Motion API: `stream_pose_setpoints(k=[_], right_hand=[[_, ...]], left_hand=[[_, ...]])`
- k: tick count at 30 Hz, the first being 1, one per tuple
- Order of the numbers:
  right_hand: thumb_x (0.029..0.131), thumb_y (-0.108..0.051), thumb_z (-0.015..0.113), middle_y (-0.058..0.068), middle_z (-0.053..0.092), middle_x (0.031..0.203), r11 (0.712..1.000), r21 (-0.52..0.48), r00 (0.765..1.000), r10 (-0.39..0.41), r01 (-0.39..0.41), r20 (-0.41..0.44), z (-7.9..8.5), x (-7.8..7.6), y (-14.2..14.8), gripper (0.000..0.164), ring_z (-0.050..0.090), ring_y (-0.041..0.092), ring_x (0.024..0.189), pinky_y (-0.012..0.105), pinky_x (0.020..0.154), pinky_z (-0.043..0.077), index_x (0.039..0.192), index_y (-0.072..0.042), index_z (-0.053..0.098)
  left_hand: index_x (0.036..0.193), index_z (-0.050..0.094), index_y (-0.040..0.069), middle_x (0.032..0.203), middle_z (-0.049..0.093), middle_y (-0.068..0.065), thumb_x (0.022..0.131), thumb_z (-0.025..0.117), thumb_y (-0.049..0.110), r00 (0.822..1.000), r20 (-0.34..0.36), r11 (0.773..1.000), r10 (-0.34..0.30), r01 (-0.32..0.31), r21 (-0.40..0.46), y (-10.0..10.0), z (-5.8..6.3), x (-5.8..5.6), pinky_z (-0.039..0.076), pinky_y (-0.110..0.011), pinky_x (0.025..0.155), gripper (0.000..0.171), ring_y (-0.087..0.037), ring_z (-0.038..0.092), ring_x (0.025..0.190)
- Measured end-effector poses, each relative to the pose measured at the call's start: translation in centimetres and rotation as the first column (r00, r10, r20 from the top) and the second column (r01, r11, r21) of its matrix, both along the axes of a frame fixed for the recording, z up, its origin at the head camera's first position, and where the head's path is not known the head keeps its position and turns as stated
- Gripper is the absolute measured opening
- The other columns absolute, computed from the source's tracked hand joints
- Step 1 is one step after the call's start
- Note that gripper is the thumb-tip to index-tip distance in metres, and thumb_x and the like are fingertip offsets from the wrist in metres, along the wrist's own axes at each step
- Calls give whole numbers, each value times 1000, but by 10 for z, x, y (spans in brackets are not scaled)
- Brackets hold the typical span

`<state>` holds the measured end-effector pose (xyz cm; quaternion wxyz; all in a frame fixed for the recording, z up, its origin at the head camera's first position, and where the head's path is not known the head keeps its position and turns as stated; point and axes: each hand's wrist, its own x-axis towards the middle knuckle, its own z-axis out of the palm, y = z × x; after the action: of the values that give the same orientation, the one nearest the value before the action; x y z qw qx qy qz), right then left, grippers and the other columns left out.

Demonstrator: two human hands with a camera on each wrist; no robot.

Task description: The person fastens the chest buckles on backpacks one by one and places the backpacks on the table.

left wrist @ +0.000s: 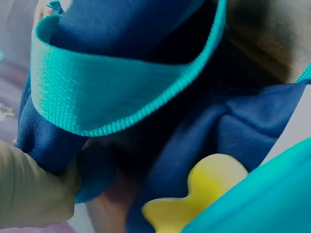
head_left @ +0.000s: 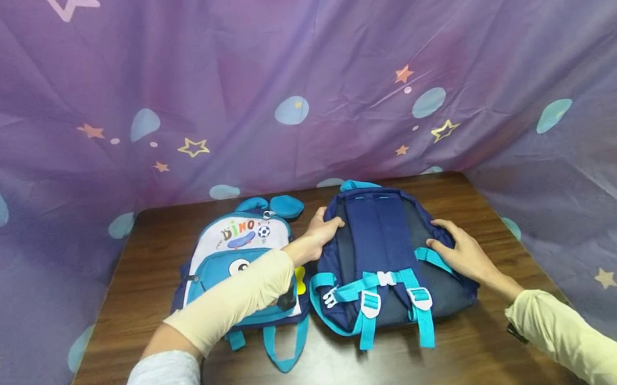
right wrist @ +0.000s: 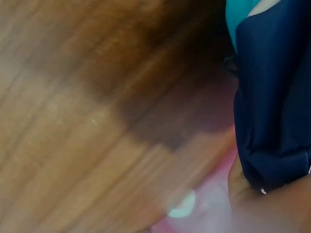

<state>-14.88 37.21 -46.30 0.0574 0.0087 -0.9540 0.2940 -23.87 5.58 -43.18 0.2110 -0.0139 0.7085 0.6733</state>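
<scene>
A navy backpack (head_left: 378, 229) lies back side up on the table, with turquoise straps and white buckles (head_left: 385, 278) showing. My left hand (head_left: 318, 235) grips its upper left edge, thumb on top. At the right edge my right hand (head_left: 463, 254) holds the same bag, its lower fingers hidden. In the left wrist view, the left hand (left wrist: 36, 191) is at the navy cloth below a turquoise strap (left wrist: 112, 92). The right wrist view has the right hand (right wrist: 277, 208) against the navy side (right wrist: 272, 97). Under my left forearm lies a white and blue dinosaur backpack (head_left: 218, 270), front up.
The brown wooden table (head_left: 139, 265) carries both bags close together. A purple curtain (head_left: 333, 69) with stars and blobs hangs behind and at both sides. The dinosaur backpack's turquoise strap (head_left: 286, 365) loops toward the front, and a yellow piece (head_left: 300, 280) sticks out between the bags.
</scene>
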Motion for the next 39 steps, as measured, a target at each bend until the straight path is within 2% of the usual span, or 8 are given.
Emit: stream_pose_setpoints(k=[8,15,22,27,30,32,36,39], right_hand=[[98,-38,59,32,52,137,999,22,999,-25,25,23,-26,2,5,55,48,51,125,67,97,39,144,-10,46],[98,-37,59,32,51,138,999,-3,998,-36,36,41,-38,0,6,54,48,51,126,66,99,38,143,-9,47],[99,-43,56,32,45,142,999,1,993,-34,35,114,-38,-5,10,60,42,51,131,67,100,36,146,-9,41],[96,-47,60,30,46,133,999,28,999,-44,44,16,-27,-5,11,63,43,46,122,63,92,38,140,-3,45],[94,-39,67,25,51,123,999,44,991,-5,11,-134,-16,-3,5,55,47,41,110,55,86,39,130,-1,53],[90,-31,72,20,56,118,997,65,975,59,-46,-216,-9,1,-3,46,49,37,108,50,86,39,122,-1,58],[85,-22,77,9,60,110,970,118,942,234,-211,-242,3,13,-25,36,52,26,104,43,86,41,112,-4,63],[83,-24,79,2,61,108,932,154,919,353,-328,-176,6,23,-44,34,53,18,102,40,86,45,110,-9,63]], left_hand=[[123,53,5,120,58,-15,82,61,10,998,-58,997,37,-41,-66,13,-38,2,47,-30,83,41,-21,53,97],[127,50,3,127,56,-19,83,58,12,998,-58,993,23,-30,-112,13,-56,0,46,-32,91,46,-24,52,105],[143,31,6,144,45,-25,87,58,20,998,-48,977,-34,23,-210,10,-43,0,39,-41,109,64,-33,47,129],[148,30,11,146,38,-22,90,60,31,969,-162,873,-186,87,-479,-1,-20,6,36,-48,110,68,-39,38,136],[141,41,9,136,47,-20,94,59,31,886,-273,795,-375,156,-586,-15,-4,12,40,-49,104,55,-38,45,127],[133,51,8,124,57,-16,95,60,32,785,-320,719,-530,216,-661,-27,5,20,45,-44,97,46,-33,53,116],[121,61,16,107,65,-3,90,66,45,573,-285,504,-768,267,-822,-46,12,43,50,-36,83,42,-20,60,99],[119,61,23,105,62,4,82,69,57,465,-213,345,-859,220,-912,-53,8,60,48,-33,79,51,-17,57,96]])
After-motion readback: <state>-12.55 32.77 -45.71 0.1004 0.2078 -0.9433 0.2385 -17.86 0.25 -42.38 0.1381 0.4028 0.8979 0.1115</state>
